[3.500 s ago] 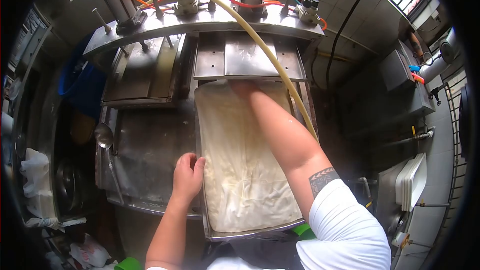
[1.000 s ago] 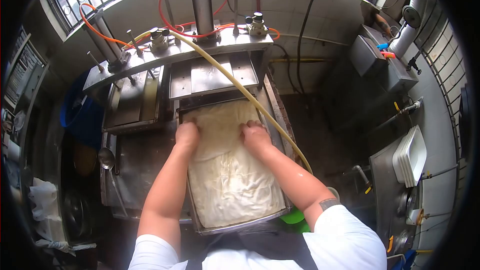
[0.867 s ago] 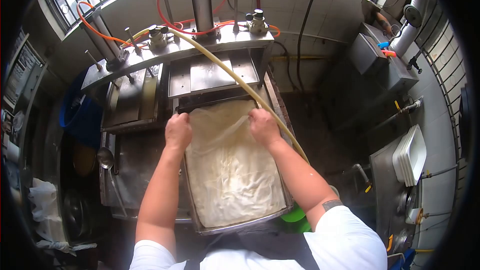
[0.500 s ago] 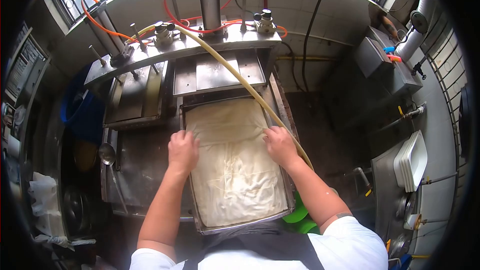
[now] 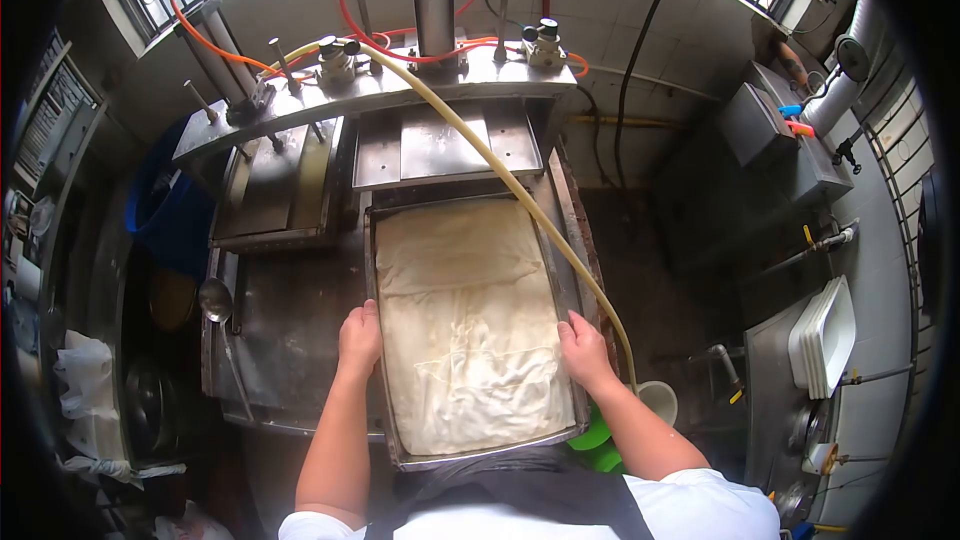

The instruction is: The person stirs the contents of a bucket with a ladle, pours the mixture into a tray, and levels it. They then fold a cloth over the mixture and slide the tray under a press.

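Note:
A rectangular metal tray [image 5: 388, 410] lies in front of me, its near edge close to my apron. Damp cream-coloured cloth [image 5: 460, 270] fills it, folded over and wrinkled most toward the near end; what lies beneath is hidden. My left hand [image 5: 360, 338] is closed on the tray's left side, thumb on the rim. On the opposite side my right hand [image 5: 586, 348] grips the right rim in the same way. A pale yellow hose [image 5: 500, 178] hangs across the tray's far right corner and runs down past my right hand.
A metal press [image 5: 375, 90] with upright cylinders stands just beyond the tray. Left of it sits a second pressed mould [image 5: 275, 190]. A ladle [image 5: 215, 302] lies on the metal bench at left. Green containers [image 5: 600, 440] and a pale bucket [image 5: 658, 402] are low at right.
Both hands have left the cloth's upper side edges and come nearer to me, onto the tray's sides. The cloth looks smoother at the far end. My view has shifted slightly.

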The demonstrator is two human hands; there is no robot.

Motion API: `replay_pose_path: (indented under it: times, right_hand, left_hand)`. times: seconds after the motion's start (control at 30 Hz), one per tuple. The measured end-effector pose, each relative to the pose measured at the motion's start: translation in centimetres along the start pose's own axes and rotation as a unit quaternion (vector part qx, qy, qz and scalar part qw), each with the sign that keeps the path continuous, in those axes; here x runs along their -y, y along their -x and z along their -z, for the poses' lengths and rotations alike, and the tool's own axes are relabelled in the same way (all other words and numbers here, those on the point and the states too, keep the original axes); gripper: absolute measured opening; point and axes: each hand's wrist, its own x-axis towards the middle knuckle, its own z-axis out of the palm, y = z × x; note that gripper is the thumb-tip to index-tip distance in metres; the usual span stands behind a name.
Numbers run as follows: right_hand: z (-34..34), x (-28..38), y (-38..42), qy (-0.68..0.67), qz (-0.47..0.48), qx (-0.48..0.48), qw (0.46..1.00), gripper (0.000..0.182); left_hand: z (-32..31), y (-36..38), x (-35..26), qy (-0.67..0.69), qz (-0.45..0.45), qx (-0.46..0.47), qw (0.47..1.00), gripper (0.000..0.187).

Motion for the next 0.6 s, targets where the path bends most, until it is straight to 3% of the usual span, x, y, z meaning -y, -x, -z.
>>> replay_pose_path:
  times: [0.03, 0.07, 0.13, 0.17, 0.23, 0.43, 0.6]
  right_hand:
    - [-0.4, -0.8, 0.8, -0.032, -0.075, 0.011, 0.997, 0.034]
    - [-0.4, -0.5, 0.7, -0.03, -0.077, 0.013, 0.996, 0.034]
    - [-0.2, 0.3, 0.2, -0.08, -0.185, 0.034, 0.979, 0.034]
    - [-0.5, -0.2, 0.1, -0.077, -0.181, 0.037, 0.98, 0.034]
    - [-1.6, -1.7, 0.6, -0.16, -0.171, -0.008, 0.972, 0.034]
    - [-2.6, 0.8, -2.5, -0.161, -0.15, -0.026, 0.975, 0.033]
    - [-4.4, 4.6, -8.8, -0.088, -0.116, -0.039, 0.989, 0.03]
  left_hand:
    - [-1.0, -0.2, 0.9, 0.121, 0.034, -0.001, 0.992, 0.05]
    - [-1.2, -0.1, 0.9, 0.241, 0.067, -0.003, 0.968, 0.054]
    - [-1.7, -0.3, 0.8, 0.252, 0.084, -0.022, 0.964, 0.055]
    - [-1.7, -0.3, 0.3, 0.263, 0.098, -0.046, 0.959, 0.056]
    - [-1.7, -0.5, 0.6, 0.269, 0.082, -0.055, 0.958, 0.057]
    - [-1.1, -4.2, -0.2, 0.286, 0.033, -0.089, 0.954, 0.056]
    - [0.7, -10.8, -3.5, 0.11, 0.001, -0.103, 0.989, 0.055]
